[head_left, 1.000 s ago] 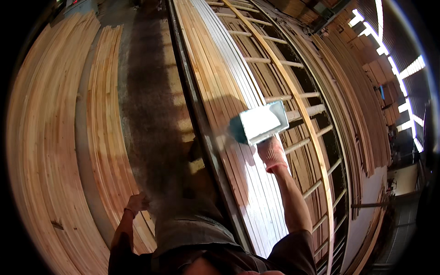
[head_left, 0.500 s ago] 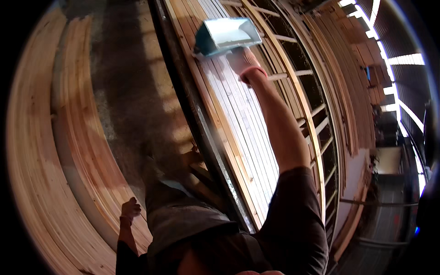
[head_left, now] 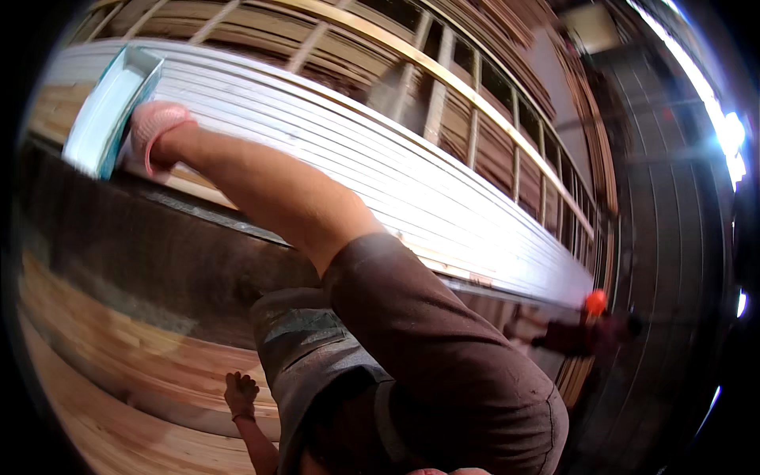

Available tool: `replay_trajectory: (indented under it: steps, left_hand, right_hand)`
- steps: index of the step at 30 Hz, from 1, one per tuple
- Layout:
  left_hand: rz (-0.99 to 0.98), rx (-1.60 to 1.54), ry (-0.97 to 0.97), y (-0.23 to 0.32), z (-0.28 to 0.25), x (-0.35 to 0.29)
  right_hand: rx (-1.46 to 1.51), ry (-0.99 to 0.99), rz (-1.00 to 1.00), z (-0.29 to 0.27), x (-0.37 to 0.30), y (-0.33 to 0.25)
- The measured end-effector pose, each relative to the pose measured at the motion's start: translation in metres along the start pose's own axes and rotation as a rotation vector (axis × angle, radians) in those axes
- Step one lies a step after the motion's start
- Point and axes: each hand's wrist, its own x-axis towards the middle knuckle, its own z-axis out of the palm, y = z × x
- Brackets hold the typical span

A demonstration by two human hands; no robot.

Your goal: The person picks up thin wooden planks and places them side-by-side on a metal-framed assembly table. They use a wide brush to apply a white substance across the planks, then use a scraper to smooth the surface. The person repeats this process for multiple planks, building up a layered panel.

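Note:
My right hand (head_left: pixel 162 131), in a pinkish glove, reaches far out to the left, closed on a teal trough (head_left: pixel 111 115) with a white inside. The grip itself is partly hidden behind the hand. Beneath the trough lies a row of long narrow boards (head_left: pixel 332 150), side by side, their tops white and shiny along most of the row. Bare wood shows at the near edge by the trough. Low beside my body hangs my left hand (head_left: pixel 241 393), with nothing in it and its fingers loosely bent and apart.
Stacked bare planks (head_left: pixel 150 348) lie low on the left. Past the white boards runs a wooden rack (head_left: pixel 443 75) with crossbars and more timber in it. At the row's right end is another person (head_left: pixel 582 336) in dark clothes, beside something orange (head_left: pixel 595 302).
My view has swung to the right, so the board row now runs across the picture. My right arm stretches leftward with the trough, still over the boards. The other person has come into view.

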Motion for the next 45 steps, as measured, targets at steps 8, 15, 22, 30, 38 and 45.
replay_trajectory:
  steps: [8,15,22,30,38,45]
  left_hand:
    - [0.101,0.407,-0.118,0.033,0.038,0.01]
    - [-0.023,0.502,-0.057,-0.005,0.145,0.016]
    - [0.079,0.862,0.025,-0.065,0.162,0.038]
    - [0.073,0.784,0.042,-0.053,0.115,0.029]
    - [0.003,0.572,0.009,-0.061,0.074,-0.055]
    - [0.07,0.816,0.111,-0.099,0.096,-0.083]
  right_hand:
    - [-0.103,-0.13,0.109,0.069,-0.294,0.095]
    - [0.295,-0.262,0.74,0.132,-0.627,0.225]
    - [0.018,-0.107,0.861,0.24,-0.919,0.299]
    - [-0.183,0.154,1.355,0.224,-1.032,0.393]
    - [0.446,0.671,1.801,0.205,-0.938,0.48]
    - [-0.257,0.378,1.01,0.235,-0.853,0.494]
